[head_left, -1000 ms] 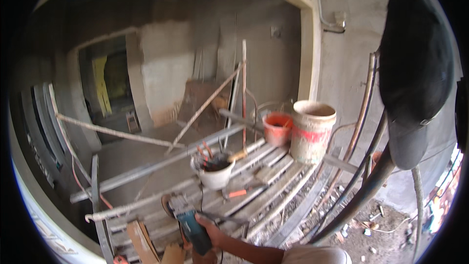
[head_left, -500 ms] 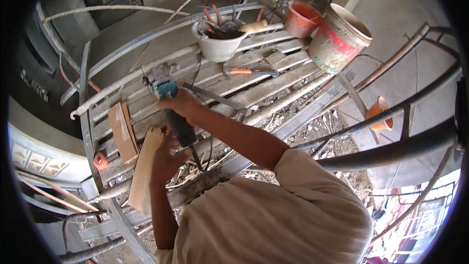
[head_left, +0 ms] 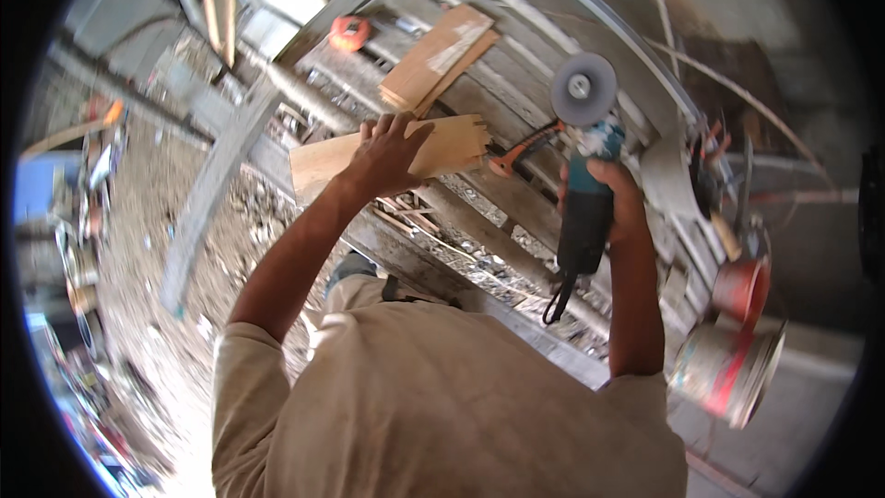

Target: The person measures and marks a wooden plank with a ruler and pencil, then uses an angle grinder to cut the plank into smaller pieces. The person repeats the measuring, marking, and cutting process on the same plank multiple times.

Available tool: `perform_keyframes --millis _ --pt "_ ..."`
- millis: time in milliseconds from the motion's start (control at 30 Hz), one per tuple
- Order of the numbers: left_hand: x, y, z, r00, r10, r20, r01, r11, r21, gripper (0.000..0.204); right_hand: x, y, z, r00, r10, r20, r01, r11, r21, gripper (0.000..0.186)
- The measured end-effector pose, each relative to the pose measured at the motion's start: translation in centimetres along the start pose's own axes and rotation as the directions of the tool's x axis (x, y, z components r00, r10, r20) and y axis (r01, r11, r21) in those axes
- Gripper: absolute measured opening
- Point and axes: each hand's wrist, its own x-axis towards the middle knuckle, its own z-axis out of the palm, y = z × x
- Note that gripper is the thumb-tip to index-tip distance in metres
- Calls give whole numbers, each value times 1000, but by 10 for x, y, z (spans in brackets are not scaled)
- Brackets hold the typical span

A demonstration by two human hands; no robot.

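Note:
My left hand point(head_left: 392, 155) grips a pale wooden board point(head_left: 323, 161), its fingers bent over the far edge. The board's right end is jagged and splintered. My right hand point(head_left: 616, 186) is wrapped around the body of a teal and black angle grinder point(head_left: 584, 221). The grinder's grey disc point(head_left: 583, 89) faces up at the far end, apart from the board; whether it spins cannot be told. Between the grinder and the board's broken end lies a hammer point(head_left: 524, 149) with an orange and black handle.
Underneath is a slatted bench point(head_left: 502, 83) with debris below it. Brown wood pieces point(head_left: 438, 57) and an orange tape measure point(head_left: 349, 33) lie on its far part. At the right stand a red bucket point(head_left: 740, 286) and a stained pail point(head_left: 728, 371). A metal bar point(head_left: 221, 184) sticks out leftward.
The view has turned, with the bench now slanting differently. My left hand has moved from beside the grinder onto the board. The grinder is now in my right hand alone, farther right.

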Motion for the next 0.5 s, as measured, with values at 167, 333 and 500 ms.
perform_keyframes --millis 167,333,500 --pt "-73 38 -33 944 -296 -147 275 950 -150 94 11 -7 6 966 91 242 -30 969 -246 49" --pt "-94 63 31 870 -417 -263 378 907 -187 94 34 -8 15 922 277 269 -125 873 -471 60" --pt "-91 72 39 848 -466 -251 423 882 -207 92 72 10 29 842 403 359 -112 781 -614 54"
